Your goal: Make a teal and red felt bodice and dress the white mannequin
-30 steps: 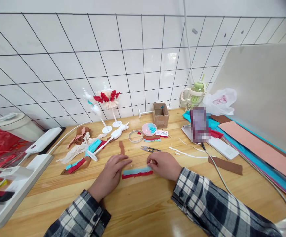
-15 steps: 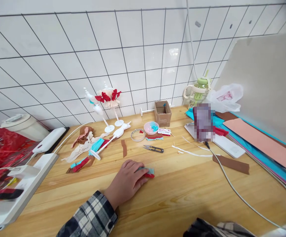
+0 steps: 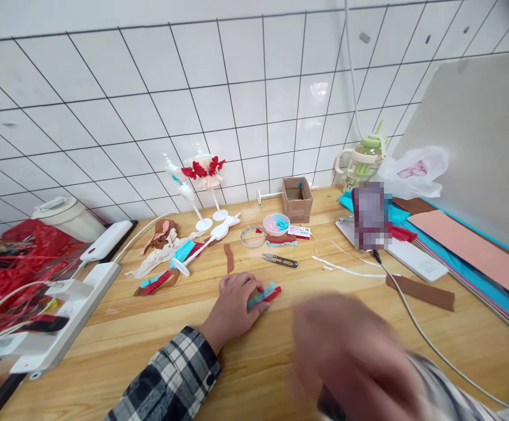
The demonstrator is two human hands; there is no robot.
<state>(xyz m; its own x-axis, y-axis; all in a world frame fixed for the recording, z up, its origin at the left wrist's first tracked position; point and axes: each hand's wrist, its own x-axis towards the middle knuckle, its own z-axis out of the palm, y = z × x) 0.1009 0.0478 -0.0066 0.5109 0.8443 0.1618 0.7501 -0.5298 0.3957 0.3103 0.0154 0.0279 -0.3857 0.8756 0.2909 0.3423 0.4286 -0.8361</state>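
My left hand (image 3: 236, 301) rests on the wooden table, its fingers curled over a light blue strip (image 3: 267, 294) and a red strip (image 3: 275, 294) that look like thin cloth or crepe paper. Their free ends stick out to the right between thumb and forefinger. Close above the table at the lower right is my right hand (image 3: 351, 351), so smeared by motion that its fingers cannot be made out. Dark-handled thread snips (image 3: 279, 261) lie just beyond the left hand. A short brown strip (image 3: 229, 258) is left of them.
White mini dress forms (image 3: 187, 190) stand by the tiled wall; another (image 3: 219, 229) lies on coloured scraps (image 3: 158, 282). Behind the snips are a clear ring (image 3: 253, 236), a pink bowl (image 3: 270, 233) and a cardboard box (image 3: 297, 209). A cable (image 3: 416, 330) crosses the right side; a power strip (image 3: 72, 316) is left.
My right hand has come into view from the lower right, moving fast. More of the blue and red strips shows beyond my left fingers. The whole view has shifted slightly.
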